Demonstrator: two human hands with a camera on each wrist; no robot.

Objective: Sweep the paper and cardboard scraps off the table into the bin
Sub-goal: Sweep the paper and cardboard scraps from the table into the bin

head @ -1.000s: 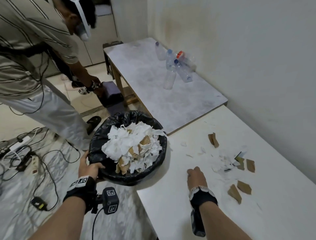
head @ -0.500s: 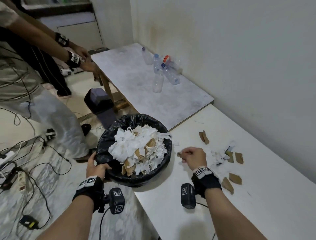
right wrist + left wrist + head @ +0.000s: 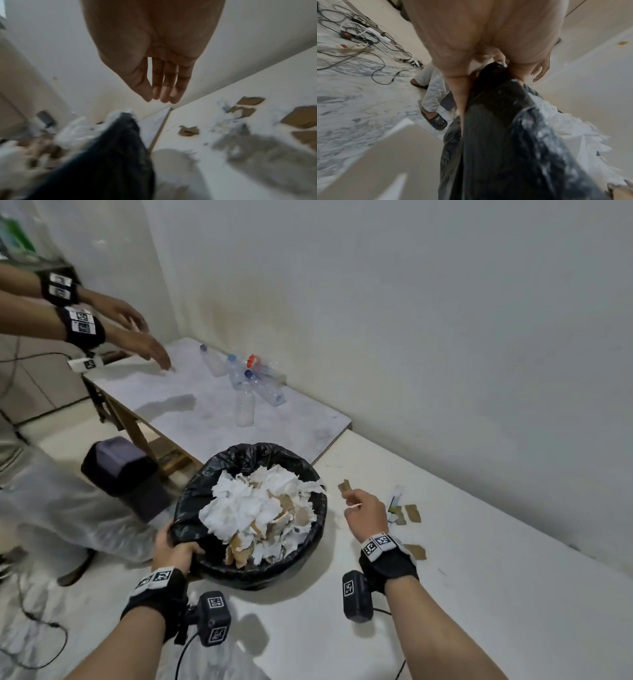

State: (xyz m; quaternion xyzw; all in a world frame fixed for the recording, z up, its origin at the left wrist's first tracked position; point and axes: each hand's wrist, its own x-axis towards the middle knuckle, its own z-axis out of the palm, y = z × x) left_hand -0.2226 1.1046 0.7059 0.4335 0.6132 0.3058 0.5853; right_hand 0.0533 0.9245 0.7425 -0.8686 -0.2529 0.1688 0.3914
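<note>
The bin [image 3: 205, 494], lined with a black bag, is heaped with white paper and brown cardboard scraps and stands against the white table [image 3: 479, 594]. My left hand [image 3: 174, 546] grips its near rim; in the left wrist view my left hand [image 3: 488, 67] is curled over the black liner [image 3: 496, 135]. My right hand [image 3: 363, 508] hovers above the table just right of the bin. In the right wrist view its fingers [image 3: 164, 88] are straight, together and hold nothing. Cardboard scraps [image 3: 412, 512] and white paper bits [image 3: 397, 494] lie behind that hand, one piece [image 3: 344, 485] near the bin.
A lower marble table [image 3: 301, 433] abuts the far end, with several plastic bottles [image 3: 246, 385] on it. Another person's hands [image 3: 137, 340] reach over it. A small dark bin [image 3: 116, 467] and cables [image 3: 368, 40] are on the floor at the left.
My right hand left the table top, moved toward the bin with curled fingers, and now hangs open above the table. The other person now reaches over the lower table.
</note>
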